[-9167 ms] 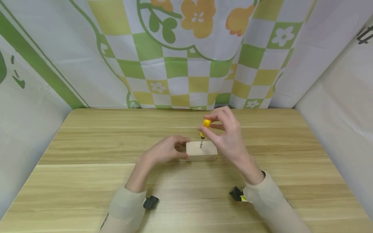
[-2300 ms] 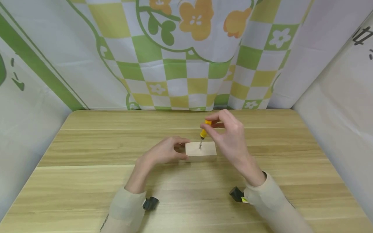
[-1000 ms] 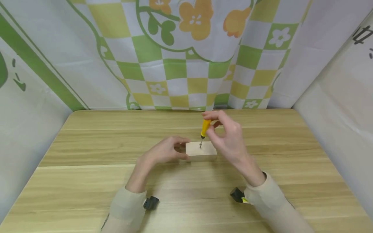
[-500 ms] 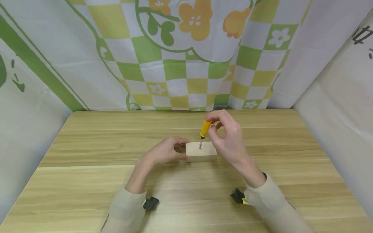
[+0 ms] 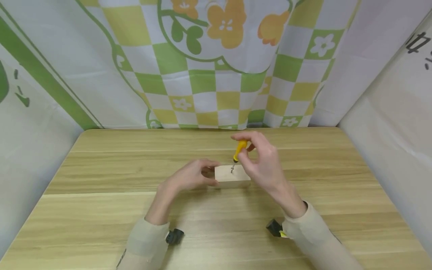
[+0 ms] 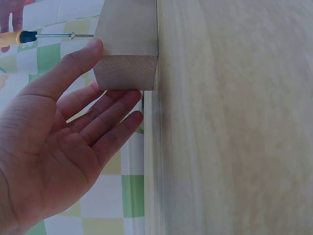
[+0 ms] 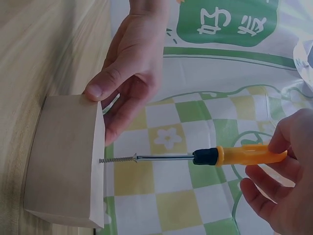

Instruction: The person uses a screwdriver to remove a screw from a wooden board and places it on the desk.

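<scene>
A pale wooden block point(image 5: 233, 183) lies on the table in the head view. My left hand point(image 5: 192, 174) grips its left end, thumb on the near edge and fingers at the far side. From the top of the block stands a threaded screw point(image 7: 117, 159), with only its tip at the wood. The screwdriver point(image 7: 249, 155), with a yellow handle and dark collar, has its shaft tip at the screw head. My right hand point(image 5: 264, 159) pinches the handle near its upper end, and the tool leans slightly to the right in the head view.
The wood-grain table point(image 5: 101, 225) extends around the block. Behind it hangs a green, yellow and white checked cloth point(image 5: 202, 80), with pale sheets at both sides. Small black cameras point(image 5: 174, 236) sit at both sleeve cuffs, close above the tabletop.
My right fingers have shifted and re-gripped round the screwdriver handle, which now leans a little more to the right. The left hand and the block stay in place.
</scene>
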`<state>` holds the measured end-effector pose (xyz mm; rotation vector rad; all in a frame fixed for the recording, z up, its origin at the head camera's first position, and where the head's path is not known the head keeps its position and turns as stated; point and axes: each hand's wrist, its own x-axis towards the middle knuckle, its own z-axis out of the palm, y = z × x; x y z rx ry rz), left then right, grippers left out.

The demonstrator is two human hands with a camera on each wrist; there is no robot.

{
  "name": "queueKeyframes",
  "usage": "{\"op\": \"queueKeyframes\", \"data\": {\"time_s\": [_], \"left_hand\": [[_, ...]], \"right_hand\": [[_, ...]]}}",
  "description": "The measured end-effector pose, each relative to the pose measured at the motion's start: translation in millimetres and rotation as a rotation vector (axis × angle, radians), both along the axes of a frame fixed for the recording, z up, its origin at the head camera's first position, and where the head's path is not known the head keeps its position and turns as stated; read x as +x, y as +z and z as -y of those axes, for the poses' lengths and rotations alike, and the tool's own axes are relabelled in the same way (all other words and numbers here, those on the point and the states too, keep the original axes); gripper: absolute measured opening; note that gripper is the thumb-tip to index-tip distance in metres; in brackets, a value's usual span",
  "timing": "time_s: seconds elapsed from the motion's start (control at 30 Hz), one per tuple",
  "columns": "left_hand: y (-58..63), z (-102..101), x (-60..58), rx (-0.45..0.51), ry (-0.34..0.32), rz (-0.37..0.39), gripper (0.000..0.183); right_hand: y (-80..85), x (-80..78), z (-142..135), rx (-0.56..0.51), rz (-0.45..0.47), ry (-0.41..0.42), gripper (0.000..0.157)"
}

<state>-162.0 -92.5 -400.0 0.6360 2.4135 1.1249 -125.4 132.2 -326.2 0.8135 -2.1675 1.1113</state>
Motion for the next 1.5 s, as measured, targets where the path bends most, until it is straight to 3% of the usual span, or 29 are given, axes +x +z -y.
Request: {"op": "queueKeyframes", "data": {"time_s": [0.3, 0.7, 1.07, 1.5], "left_hand": [[1.2, -1.5, 1.9, -0.006, 0.001, 0.002, 0.064], [1.4, 1.9, 0.1, -0.008, 0.005, 0.002, 0.066], [1.2, -0.8, 0.8, 0.010, 0.002, 0.020, 0.067], [-0.6, 0.4, 2.7, -0.007, -0.025, -0.022, 0.065]], "right_hand": [[1.5, 1.9, 0.1, 0.007, -0.022, -0.004, 0.016], [3.1, 4.2, -4.0, 0.001, -0.020, 0.024, 0.032], [5.8, 4.8, -15.5, -0.053, -0.092, 0.039, 0.029], [3.7, 8.6, -31.8, -0.082, -0.158, 0.059, 0.032]]}}
